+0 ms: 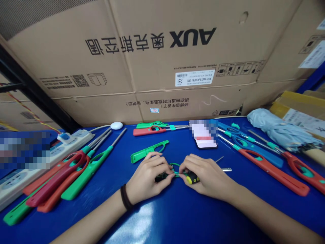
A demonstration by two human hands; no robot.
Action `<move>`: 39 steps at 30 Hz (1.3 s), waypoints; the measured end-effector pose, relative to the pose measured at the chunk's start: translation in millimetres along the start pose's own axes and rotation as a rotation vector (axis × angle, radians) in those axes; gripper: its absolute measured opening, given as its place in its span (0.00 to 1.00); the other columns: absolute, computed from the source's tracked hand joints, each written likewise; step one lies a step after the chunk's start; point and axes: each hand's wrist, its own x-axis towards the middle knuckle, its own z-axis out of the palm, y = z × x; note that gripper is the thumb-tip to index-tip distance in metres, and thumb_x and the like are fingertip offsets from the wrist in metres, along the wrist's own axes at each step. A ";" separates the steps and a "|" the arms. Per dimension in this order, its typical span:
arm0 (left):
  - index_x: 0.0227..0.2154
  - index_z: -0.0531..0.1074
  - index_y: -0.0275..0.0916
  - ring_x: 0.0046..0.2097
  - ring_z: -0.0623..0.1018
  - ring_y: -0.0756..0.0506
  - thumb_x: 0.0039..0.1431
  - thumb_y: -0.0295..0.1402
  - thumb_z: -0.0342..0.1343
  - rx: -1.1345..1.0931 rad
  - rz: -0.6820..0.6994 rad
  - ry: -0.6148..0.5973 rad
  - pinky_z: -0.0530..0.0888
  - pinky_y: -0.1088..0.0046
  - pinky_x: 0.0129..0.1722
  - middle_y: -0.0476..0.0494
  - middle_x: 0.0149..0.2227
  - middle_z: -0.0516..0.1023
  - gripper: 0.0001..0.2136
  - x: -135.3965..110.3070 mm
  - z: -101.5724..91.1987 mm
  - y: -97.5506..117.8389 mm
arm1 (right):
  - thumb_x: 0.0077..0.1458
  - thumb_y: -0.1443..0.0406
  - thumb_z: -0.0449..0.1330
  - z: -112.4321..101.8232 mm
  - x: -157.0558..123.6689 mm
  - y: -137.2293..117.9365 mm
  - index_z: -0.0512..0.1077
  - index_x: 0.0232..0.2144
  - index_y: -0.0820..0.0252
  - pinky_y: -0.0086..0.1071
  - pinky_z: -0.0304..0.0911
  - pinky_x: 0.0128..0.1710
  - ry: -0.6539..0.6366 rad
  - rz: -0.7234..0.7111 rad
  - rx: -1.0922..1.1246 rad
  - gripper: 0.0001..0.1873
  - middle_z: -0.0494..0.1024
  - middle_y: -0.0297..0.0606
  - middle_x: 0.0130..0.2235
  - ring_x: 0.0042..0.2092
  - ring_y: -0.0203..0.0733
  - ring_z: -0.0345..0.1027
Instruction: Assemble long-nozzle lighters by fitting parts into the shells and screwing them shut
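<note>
My left hand, closed in a pinch, grips a green gas lighter casing low over the table. Opposite it, the fingertips of my right hand meet at the same casing. A screwdriver with a black and yellow handle is tucked in the right hand; a thin metal shaft shows past the knuckles. Beyond that hand sticks out a silver tube tip. My fingers cover most of the casing and its inside. Just behind the left hand lies a separate green casing half.
Several assembled lighters lie at left beside a white power strip. More lighters are at right, near a folded umbrella. A phone and two lighters lie at the back before a large cardboard box.
</note>
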 end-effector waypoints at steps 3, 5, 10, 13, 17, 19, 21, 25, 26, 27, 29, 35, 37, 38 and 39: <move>0.29 0.71 0.40 0.35 0.76 0.49 0.57 0.26 0.54 -0.057 -0.033 -0.013 0.64 0.62 0.53 0.50 0.31 0.78 0.04 0.3 0.7 0.0 | 0.56 0.70 0.55 2.1 -0.4 1.2 0.69 0.35 0.57 0.30 0.58 0.32 0.021 -0.027 -0.005 0.05 0.75 0.34 0.35 0.37 0.39 0.65; 0.29 0.71 0.40 0.35 0.75 0.49 0.56 0.25 0.54 -0.085 -0.048 -0.017 0.64 0.62 0.53 0.50 0.31 0.77 0.04 0.7 0.5 0.2 | 0.56 0.70 0.55 2.9 -1.2 2.5 0.70 0.36 0.57 0.30 0.58 0.31 0.023 -0.038 -0.012 0.06 0.75 0.34 0.35 0.36 0.39 0.65; 0.30 0.72 0.40 0.36 0.76 0.49 0.55 0.24 0.53 -0.113 -0.069 -0.025 0.63 0.62 0.53 0.51 0.32 0.77 0.06 1.0 -2.0 0.2 | 0.57 0.70 0.55 3.2 -4.6 3.4 0.72 0.38 0.57 0.31 0.60 0.35 0.016 -0.066 -0.067 0.08 0.75 0.36 0.35 0.38 0.40 0.64; 0.31 0.72 0.41 0.37 0.76 0.49 0.54 0.23 0.53 -0.102 -0.053 -0.037 0.61 0.61 0.56 0.51 0.33 0.76 0.07 -0.2 -4.0 -0.9 | 0.57 0.70 0.55 2.3 -5.2 1.6 0.73 0.38 0.57 0.32 0.60 0.34 0.001 -0.067 -0.077 0.09 0.75 0.36 0.35 0.38 0.40 0.64; 0.33 0.73 0.41 0.37 0.76 0.49 0.54 0.22 0.51 -0.073 -0.004 -0.058 0.59 0.60 0.57 0.51 0.33 0.76 0.09 -2.3 -4.5 -3.3 | 0.57 0.69 0.54 0.5 -4.0 0.1 0.74 0.38 0.57 0.31 0.60 0.33 -0.021 -0.067 -0.086 0.09 0.74 0.36 0.35 0.37 0.40 0.63; 0.33 0.73 0.42 0.37 0.76 0.50 0.54 0.21 0.49 -0.075 0.005 -0.058 0.59 0.61 0.58 0.51 0.34 0.76 0.11 -2.7 -4.1 -4.3 | 0.57 0.69 0.54 -0.3 -3.6 0.2 0.74 0.38 0.57 0.31 0.58 0.31 -0.025 -0.079 -0.112 0.09 0.74 0.36 0.35 0.37 0.40 0.63; 0.34 0.74 0.42 0.38 0.76 0.50 0.55 0.20 0.48 -0.078 0.011 -0.055 0.60 0.62 0.58 0.50 0.35 0.77 0.12 -2.3 -5.5 -5.5 | 0.57 0.69 0.54 -1.0 -3.8 0.6 0.74 0.38 0.56 0.31 0.57 0.29 -0.025 -0.090 -0.130 0.09 0.73 0.36 0.35 0.37 0.40 0.63; 0.35 0.74 0.41 0.42 0.75 0.48 0.57 0.21 0.48 0.030 0.049 0.092 0.63 0.62 0.54 0.47 0.39 0.76 0.12 0.8 -21.3 -13.7 | 0.57 0.70 0.54 -1.5 -5.1 1.3 0.73 0.37 0.56 0.30 0.54 0.27 0.017 -0.101 -0.108 0.09 0.72 0.36 0.34 0.36 0.39 0.63; 0.35 0.74 0.41 0.42 0.75 0.47 0.57 0.21 0.48 0.079 0.046 0.154 0.64 0.62 0.52 0.46 0.39 0.76 0.12 2.0 -28.0 -17.4 | 0.57 0.70 0.54 -1.3 -5.5 1.6 0.73 0.37 0.56 0.30 0.53 0.27 0.043 -0.109 -0.097 0.09 0.72 0.35 0.34 0.35 0.39 0.63; 0.35 0.75 0.41 0.42 0.74 0.47 0.58 0.22 0.48 0.131 0.027 0.207 0.65 0.63 0.50 0.46 0.38 0.76 0.11 3.1 -35.0 -21.7 | 0.57 0.71 0.54 -1.1 -6.0 2.0 0.73 0.36 0.56 0.30 0.52 0.26 0.073 -0.120 -0.086 0.09 0.72 0.35 0.33 0.35 0.38 0.63; 0.33 0.75 0.41 0.41 0.73 0.46 0.58 0.24 0.49 0.202 -0.047 0.222 0.64 0.63 0.48 0.46 0.36 0.76 0.10 4.5 -48.1 -30.6 | 0.58 0.70 0.54 -0.6 -6.8 2.7 0.73 0.37 0.56 0.30 0.52 0.25 0.123 -0.137 -0.063 0.09 0.72 0.35 0.33 0.34 0.38 0.63; 0.32 0.76 0.44 0.44 0.71 0.44 0.55 0.34 0.58 0.198 -0.197 -0.132 0.60 0.61 0.50 0.49 0.40 0.74 0.04 0.7 -55.5 -47.1 | 0.59 0.68 0.54 -0.8 -7.9 3.5 0.72 0.38 0.54 0.29 0.54 0.26 0.161 -0.138 0.002 0.08 0.73 0.33 0.33 0.35 0.38 0.65; 0.33 0.76 0.45 0.45 0.71 0.44 0.56 0.37 0.58 0.193 -0.220 -0.183 0.58 0.61 0.51 0.48 0.41 0.73 0.05 -0.6 -52.2 -48.4 | 0.59 0.68 0.54 -1.1 -7.7 3.4 0.72 0.38 0.54 0.29 0.55 0.26 0.170 -0.136 0.011 0.08 0.74 0.33 0.33 0.35 0.38 0.65; 0.33 0.76 0.45 0.45 0.71 0.44 0.57 0.38 0.58 0.196 -0.223 -0.194 0.58 0.61 0.52 0.48 0.41 0.73 0.05 -0.9 -51.5 -48.8 | 0.59 0.68 0.54 -1.1 -7.6 3.4 0.72 0.38 0.55 0.29 0.55 0.27 0.176 -0.134 0.011 0.08 0.74 0.33 0.33 0.35 0.38 0.65; 0.32 0.76 0.44 0.45 0.71 0.44 0.58 0.38 0.57 0.208 -0.224 -0.196 0.57 0.60 0.52 0.48 0.41 0.73 0.05 -1.1 -51.8 -49.2 | 0.58 0.69 0.55 -1.2 -7.5 3.5 0.73 0.38 0.55 0.29 0.55 0.27 0.182 -0.132 0.011 0.08 0.74 0.33 0.33 0.35 0.38 0.65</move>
